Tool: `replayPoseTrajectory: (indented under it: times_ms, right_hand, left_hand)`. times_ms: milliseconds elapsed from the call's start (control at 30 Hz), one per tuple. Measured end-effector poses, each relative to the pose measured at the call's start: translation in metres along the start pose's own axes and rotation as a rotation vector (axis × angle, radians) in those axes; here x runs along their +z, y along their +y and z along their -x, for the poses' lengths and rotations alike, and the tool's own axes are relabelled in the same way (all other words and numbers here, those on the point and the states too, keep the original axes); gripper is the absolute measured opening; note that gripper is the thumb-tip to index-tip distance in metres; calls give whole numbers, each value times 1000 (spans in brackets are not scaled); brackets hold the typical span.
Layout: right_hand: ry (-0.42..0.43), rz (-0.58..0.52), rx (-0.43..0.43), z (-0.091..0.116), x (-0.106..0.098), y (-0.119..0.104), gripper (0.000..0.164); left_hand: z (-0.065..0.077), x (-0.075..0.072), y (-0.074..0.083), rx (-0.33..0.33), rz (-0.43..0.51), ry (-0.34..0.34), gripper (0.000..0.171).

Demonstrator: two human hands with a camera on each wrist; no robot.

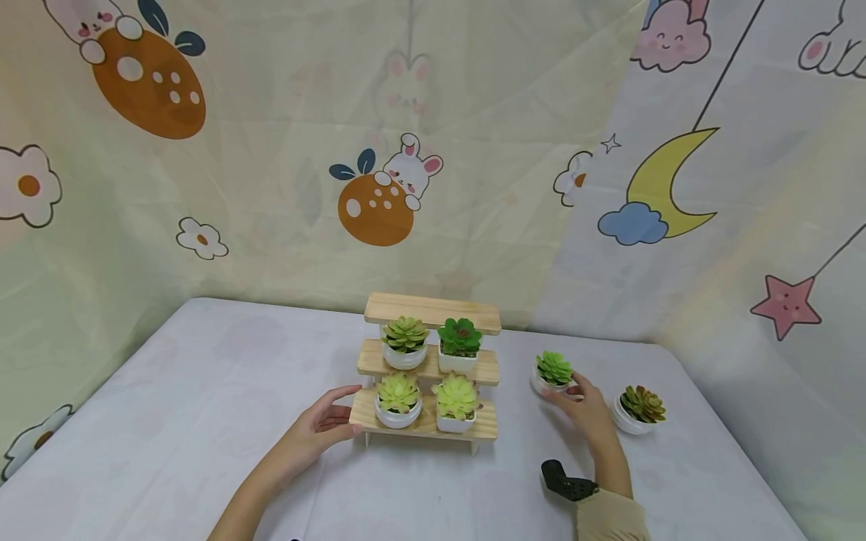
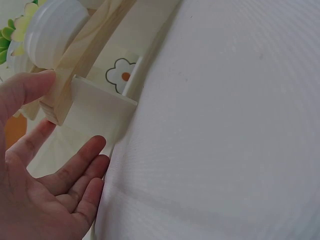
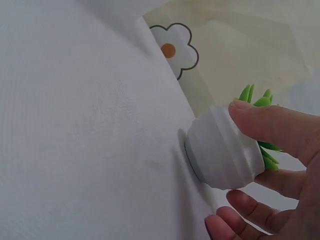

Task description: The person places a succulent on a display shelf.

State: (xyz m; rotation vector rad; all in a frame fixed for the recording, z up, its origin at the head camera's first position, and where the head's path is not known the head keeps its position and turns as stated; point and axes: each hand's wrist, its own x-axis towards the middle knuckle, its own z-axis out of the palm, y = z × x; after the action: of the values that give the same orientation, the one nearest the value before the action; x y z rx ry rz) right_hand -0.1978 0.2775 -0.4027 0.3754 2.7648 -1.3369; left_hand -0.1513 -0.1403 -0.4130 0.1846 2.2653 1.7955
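A three-tier wooden plant stand [image 1: 433,309] holds several potted succulents, two on the middle tier and two on the lowest. At the left end of its lowest board, my left hand [image 1: 318,430] pinches the wood between thumb and index finger; the other fingers are off it in the left wrist view. To the stand's right, my right hand [image 1: 587,415] holds a bright green succulent [image 1: 554,367] by its round white pot [image 3: 220,150], thumb on one side and index finger on the other. The pot appears at the tabletop; the right wrist view cannot settle whether it touches.
Another succulent with reddish-green leaves [image 1: 643,406] stands in a white pot right of my right hand. White cloth covers the table [image 1: 203,391]. A printed curtain [image 1: 271,150] hangs behind it. The stand's top board bears no pots.
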Motion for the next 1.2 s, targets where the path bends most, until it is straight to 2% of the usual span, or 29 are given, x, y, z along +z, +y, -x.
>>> replayPoseTrajectory:
  times_ms: [200, 467, 767, 1200]
  right_hand:
    - [-1, -10, -18, -2, 9, -4, 85]
    - [62, 67, -21, -6, 19, -6, 85]
    - [78, 82, 8, -5, 21, -8, 83]
    - [115, 116, -10, -6, 21, -8, 84]
  left_hand:
    - [0, 0, 0, 3, -3, 2, 62]
    - [0, 2, -1, -10, 6, 5, 62]
    - [-1, 1, -3, -2, 11, 0, 62]
    - [-1, 1, -2, -6, 12, 4, 62]
